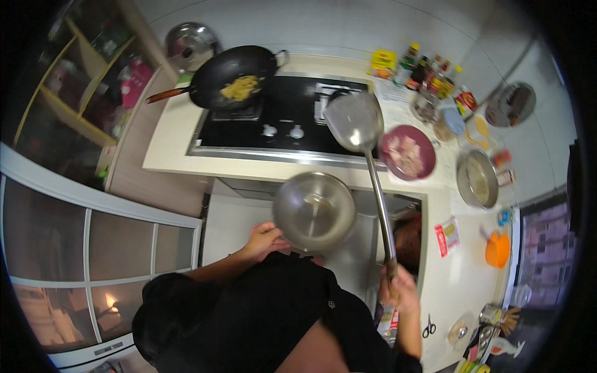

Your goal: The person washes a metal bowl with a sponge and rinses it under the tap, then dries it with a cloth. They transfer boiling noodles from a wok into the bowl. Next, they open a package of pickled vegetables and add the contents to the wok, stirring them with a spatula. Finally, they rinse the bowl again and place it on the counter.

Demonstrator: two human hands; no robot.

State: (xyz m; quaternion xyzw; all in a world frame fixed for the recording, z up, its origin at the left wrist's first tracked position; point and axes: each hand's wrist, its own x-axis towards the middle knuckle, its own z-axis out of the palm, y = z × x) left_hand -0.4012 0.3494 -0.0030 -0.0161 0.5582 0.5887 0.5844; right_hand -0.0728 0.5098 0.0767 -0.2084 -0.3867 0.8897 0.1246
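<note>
My left hand [266, 241] grips the rim of a shiny steel bowl [314, 208], held in front of my body below the counter's front edge. The bowl's inside faces up and looks bare apart from reflections. In my right hand [401, 289] is the long handle of a metal wok spatula [356, 121]. Its broad blade hangs over the right part of the black gas stove [283, 133], hiding some of the right burner. On the left burner a black wok [208, 81] with a wooden handle contains yellowish food pieces [241, 88].
Right of the stove stands a purple bowl [428, 155] of pale raw meat, with a steel pot [476, 180] beyond it. Sauce bottles [429, 71] line the back corner. On the right counter lie a red-and-white packet [446, 236], scissors [429, 326] and an orange scoop [497, 250].
</note>
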